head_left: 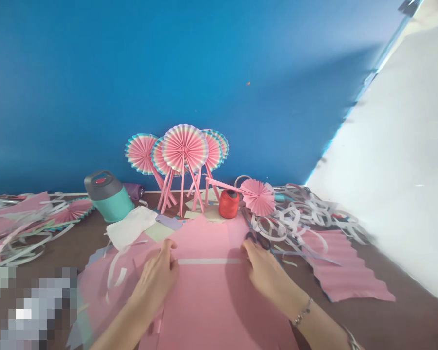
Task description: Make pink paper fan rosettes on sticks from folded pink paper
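Pink paper (204, 306) lies on the brown table in front of me, with a narrow white strip (209, 261) running across it from side to side. At the strip's left end is my left hand (164, 267), its fingers bent and pressed down at the paper. My right hand (257, 265), with a bracelet at the wrist, is at the strip's right end, fingers curled together. Both hands seem to pinch the strip's ends, though the fingertips are partly hidden. Dark-handled scissors (258, 240) lie just beyond my right hand.
Folded paper fans (185, 148) stand against the blue wall. Near them are a red thread spool (228, 204), a pink fan (260, 197) and a teal container (111, 199). Curled white strips (295, 216) and wavy pink paper (346, 267) lie right; paper scraps (131, 226) lie left.
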Demonstrator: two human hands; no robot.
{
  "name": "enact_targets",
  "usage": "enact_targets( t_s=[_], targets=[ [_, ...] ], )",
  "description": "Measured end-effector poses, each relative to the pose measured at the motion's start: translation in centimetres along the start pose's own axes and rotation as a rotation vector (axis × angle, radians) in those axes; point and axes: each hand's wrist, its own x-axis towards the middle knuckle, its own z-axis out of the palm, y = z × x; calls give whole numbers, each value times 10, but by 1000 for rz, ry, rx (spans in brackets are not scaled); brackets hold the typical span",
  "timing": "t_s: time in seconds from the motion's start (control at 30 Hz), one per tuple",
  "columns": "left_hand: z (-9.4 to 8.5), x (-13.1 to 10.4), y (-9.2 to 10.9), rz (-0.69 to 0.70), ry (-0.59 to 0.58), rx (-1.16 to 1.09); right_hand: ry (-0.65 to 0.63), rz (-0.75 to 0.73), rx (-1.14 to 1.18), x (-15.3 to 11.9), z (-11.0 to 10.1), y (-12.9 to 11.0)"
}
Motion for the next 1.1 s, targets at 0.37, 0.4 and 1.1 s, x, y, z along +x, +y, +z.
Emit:
enact_targets(
  t_s=[0.37,0.4,1.1],
  targets=[
    [0,3,-5,16,33,-35,60,1,82,4,2,17],
    [-1,3,-6,31,28,-50,61,-5,91,5,2,18],
    [-21,-1,13,236,45,-138,171,-348,357,14,-10,14]
  ],
)
